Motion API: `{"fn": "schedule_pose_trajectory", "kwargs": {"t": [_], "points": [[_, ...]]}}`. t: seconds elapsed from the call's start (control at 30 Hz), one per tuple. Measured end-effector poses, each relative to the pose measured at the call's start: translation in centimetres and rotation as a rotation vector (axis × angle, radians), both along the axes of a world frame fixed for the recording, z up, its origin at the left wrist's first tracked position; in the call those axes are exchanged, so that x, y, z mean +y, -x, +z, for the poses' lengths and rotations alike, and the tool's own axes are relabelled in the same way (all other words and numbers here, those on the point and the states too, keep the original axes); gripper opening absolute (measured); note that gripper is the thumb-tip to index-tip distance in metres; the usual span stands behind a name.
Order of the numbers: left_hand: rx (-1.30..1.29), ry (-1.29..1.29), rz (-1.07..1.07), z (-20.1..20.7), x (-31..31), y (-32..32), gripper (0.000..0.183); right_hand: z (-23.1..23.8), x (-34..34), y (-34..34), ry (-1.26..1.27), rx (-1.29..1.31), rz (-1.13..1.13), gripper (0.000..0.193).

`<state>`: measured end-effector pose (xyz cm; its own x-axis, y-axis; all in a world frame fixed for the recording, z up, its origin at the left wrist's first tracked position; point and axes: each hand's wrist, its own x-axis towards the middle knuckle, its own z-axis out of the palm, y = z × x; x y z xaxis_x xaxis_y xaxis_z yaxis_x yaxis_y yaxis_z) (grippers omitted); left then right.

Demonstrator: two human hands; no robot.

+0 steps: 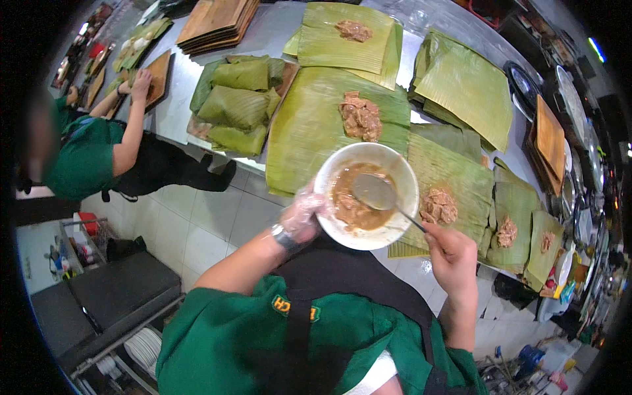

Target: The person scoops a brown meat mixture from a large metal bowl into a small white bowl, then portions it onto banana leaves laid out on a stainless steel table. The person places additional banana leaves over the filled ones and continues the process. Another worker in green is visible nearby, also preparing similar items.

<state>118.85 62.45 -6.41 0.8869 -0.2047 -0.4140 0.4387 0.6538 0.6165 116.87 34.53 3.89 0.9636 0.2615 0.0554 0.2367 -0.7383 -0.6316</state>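
Observation:
My left hand [304, 214], in a clear plastic glove, grips the left rim of a white bowl [409, 172]. Brown saucy meat [355, 219] lies in the bowl. With bare fingers closed round its handle, my right hand [453, 253] holds a metal ladle [375, 191], its round head over the meat. Just beyond the bowl, a mound of sauced meat [361, 117] rests on a wide banana leaf [299, 125]. Another meat mound [438, 205] sits on a banana leaf [467, 224] right of the bowl, partly behind the ladle handle.
Folded leaf parcels [237, 108] lie on a board at left. Stacked wooden boards [217, 23] stand at the back, more boards [550, 138] at right. Banana leaves [461, 85] are piled at far right. A co-worker [89, 148] in green handles a board [158, 79] at left.

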Motion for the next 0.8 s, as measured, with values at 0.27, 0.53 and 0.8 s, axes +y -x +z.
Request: {"fn": "schedule_pose_trajectory", "kwargs": {"t": [0.27, 0.53, 0.8], "points": [[-0.016, -0.025, 0.163, -1.0, 8.9, 0.7, 0.065, -0.2, 6.6, -3.1, 0.01, -0.08, 0.195, 0.024], [0.017, -0.005, 0.131, -1.3, 12.5, -1.2, 0.071, -0.3, 8.9, -5.3, -0.108, -0.018, 0.075, 0.021], [-0.048, 0.203, 0.009, -0.2, 10.5, -7.3, 0.074, 1.0, 9.8, -9.1, -0.146, 0.295, -0.09, 0.017]]}}
